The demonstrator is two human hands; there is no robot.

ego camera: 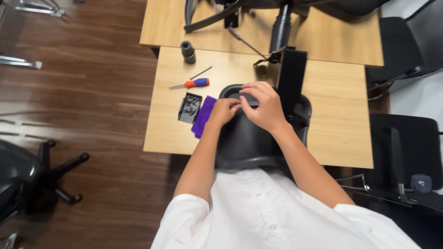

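While both hands press it, black seat shell (247,143) under left hand (223,112), right hand (263,107)

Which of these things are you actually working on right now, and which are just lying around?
In hand:
black seat part, under both hands
left hand and right hand, fingers on its top edge

Lying about:
screwdriver
purple cloth
small black bag
grey cylinder
chair base on the floor

one screwdriver (190,84), two tables (175,133), two hands (244,108)
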